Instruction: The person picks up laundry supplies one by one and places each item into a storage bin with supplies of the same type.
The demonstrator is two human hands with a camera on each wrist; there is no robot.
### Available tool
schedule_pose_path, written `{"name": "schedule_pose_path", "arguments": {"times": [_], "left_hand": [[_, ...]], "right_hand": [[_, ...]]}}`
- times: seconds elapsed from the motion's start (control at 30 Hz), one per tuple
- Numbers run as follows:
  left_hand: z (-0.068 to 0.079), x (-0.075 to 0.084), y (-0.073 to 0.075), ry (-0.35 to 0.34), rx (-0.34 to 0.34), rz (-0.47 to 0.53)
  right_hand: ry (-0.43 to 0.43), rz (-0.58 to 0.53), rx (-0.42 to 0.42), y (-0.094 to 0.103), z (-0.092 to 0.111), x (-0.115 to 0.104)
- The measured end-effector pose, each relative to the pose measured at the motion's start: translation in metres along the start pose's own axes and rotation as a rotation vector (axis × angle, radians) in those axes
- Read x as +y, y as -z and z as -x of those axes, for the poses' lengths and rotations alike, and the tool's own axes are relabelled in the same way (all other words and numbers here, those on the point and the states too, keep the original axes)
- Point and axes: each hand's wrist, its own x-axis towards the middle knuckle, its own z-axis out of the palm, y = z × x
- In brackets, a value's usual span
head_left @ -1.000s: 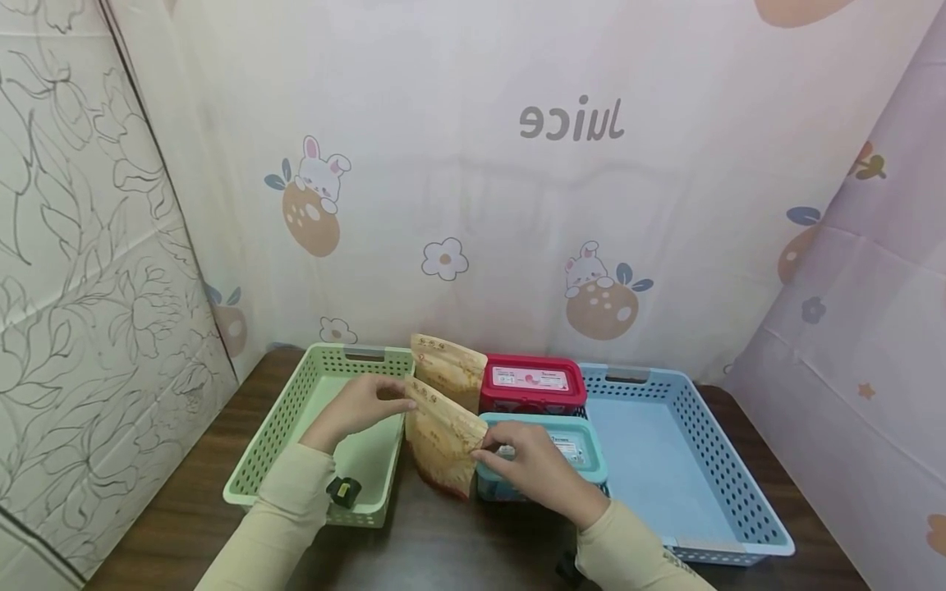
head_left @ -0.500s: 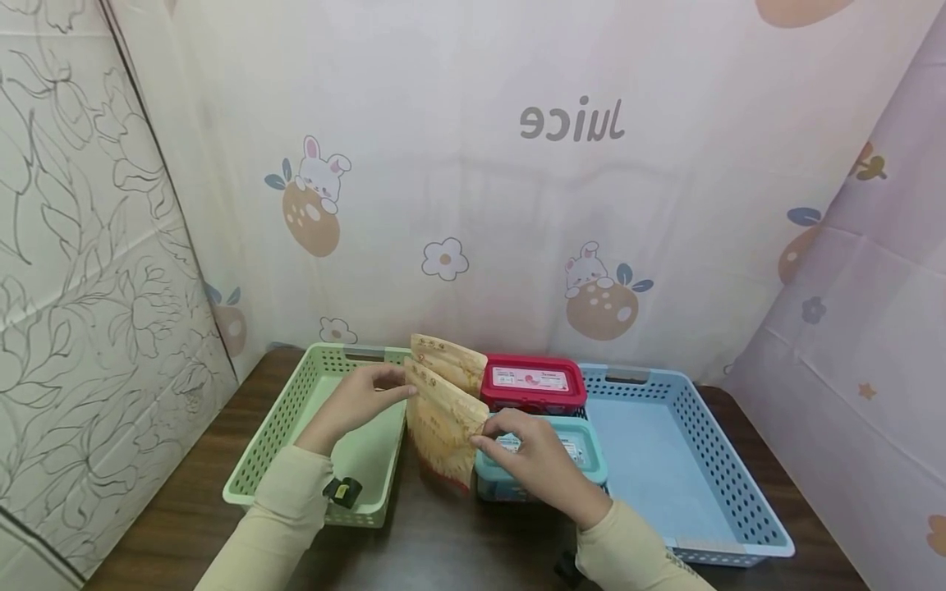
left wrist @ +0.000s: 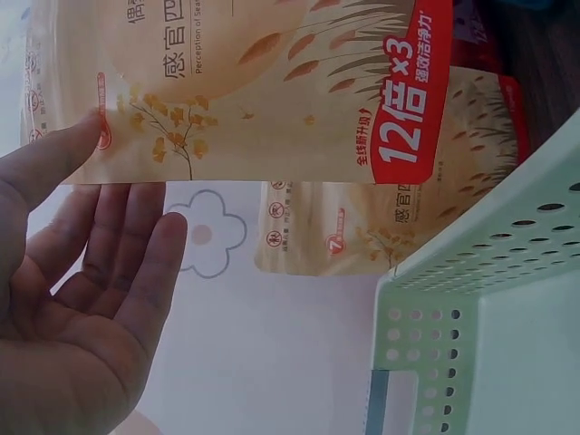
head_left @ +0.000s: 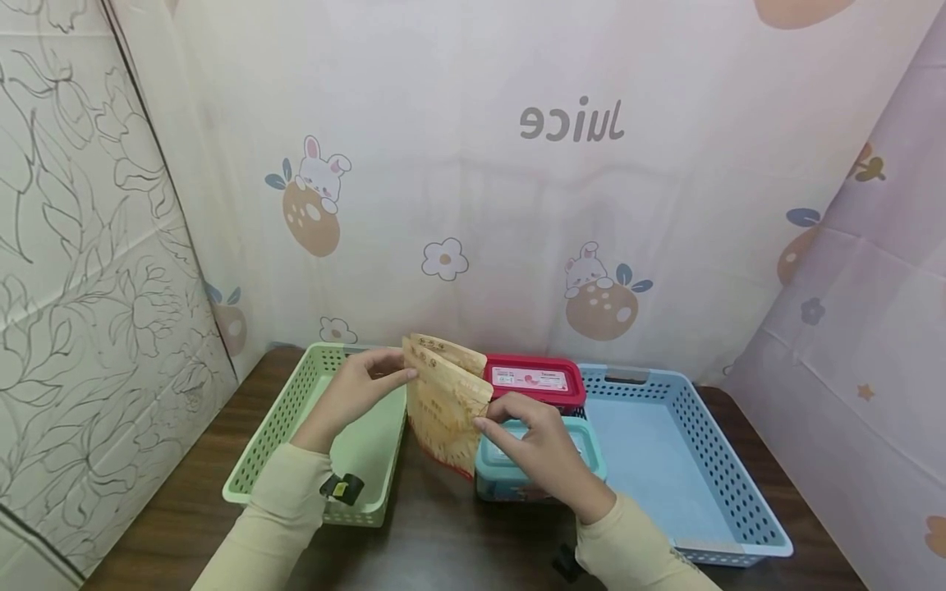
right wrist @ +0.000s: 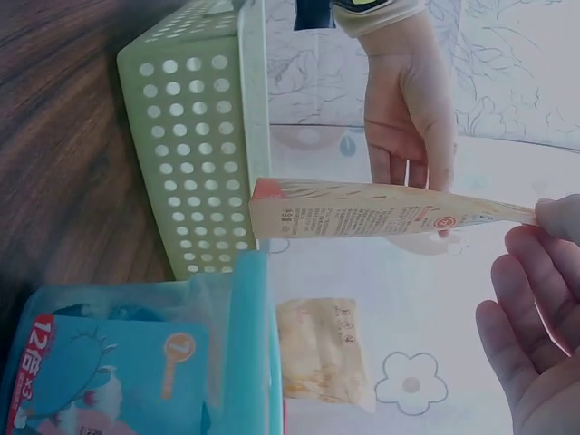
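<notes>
A tan printed pouch [head_left: 447, 410] with a red strip along its bottom hangs between my two hands, raised off the table. My left hand [head_left: 347, 394] pinches its upper left corner between thumb and fingers. At the upper right corner my right hand [head_left: 539, 447] pinches the edge. The right wrist view shows the pouch [right wrist: 353, 210] side-on and thin at the top. Behind it stands a second, similar pouch [left wrist: 335, 227], mostly covered in the head view. Under my right hand is a teal lidded box [head_left: 510, 484], with a red lidded box [head_left: 532, 377] behind it.
A green perforated basket [head_left: 247, 460] stands on the left, below my left forearm. On the right lies a larger light blue basket [head_left: 665, 460]. Dark wooden tabletop [head_left: 436, 542] shows in front. Printed curtains [head_left: 473, 205] hang close behind and at both sides.
Both hands have raised the front pouch and carried it slightly back, so it covers more of the pouch behind. Its bottom has risen off the table. The boxes and baskets stay put.
</notes>
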Motion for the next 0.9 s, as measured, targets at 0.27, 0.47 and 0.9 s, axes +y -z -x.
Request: {"name": "schedule_pose_path", "arguments": {"times": [0.27, 0.47, 0.9], "left_hand": [[-0.001, 0.001, 0.002, 0.033, 0.005, 0.010], [0.000, 0.005, 0.004, 0.019, 0.046, 0.003], [0.001, 0.001, 0.006, 0.011, 0.077, 0.066]], "right_hand": [[-0.018, -0.019, 0.000, 0.002, -0.004, -0.004], [-0.029, -0.034, 0.005, 0.005, -0.008, -0.007], [-0.152, -0.046, 0.011, 0.008, -0.016, -0.004]]}}
